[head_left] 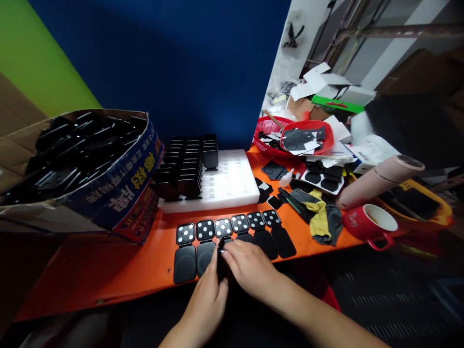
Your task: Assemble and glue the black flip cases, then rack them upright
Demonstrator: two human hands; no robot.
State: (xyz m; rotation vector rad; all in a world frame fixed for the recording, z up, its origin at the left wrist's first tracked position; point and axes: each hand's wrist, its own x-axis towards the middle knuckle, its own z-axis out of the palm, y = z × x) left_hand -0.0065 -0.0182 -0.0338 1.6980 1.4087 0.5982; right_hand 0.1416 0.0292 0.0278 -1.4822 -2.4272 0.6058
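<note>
Near the table's front edge, my left hand (209,292) grips a thin black piece (220,258) that stands on edge. My right hand (248,266) is closed against the piece's right side, its fingers at the upper part. Behind and beside both hands lies a row of several unfolded black hinged pieces; one at the left end (185,265) shows a plain lower panel and an upper panel (186,233) with white dots. My hands partly cover the middle ones.
A cardboard box (126,193) full of black pieces stands left on the orange table (145,265). Black pieces stand in a white foam tray (235,179). To the right are a red basket (264,126), yellow-grey gloves (321,217), a pink bottle (380,181) and a red mug (357,222).
</note>
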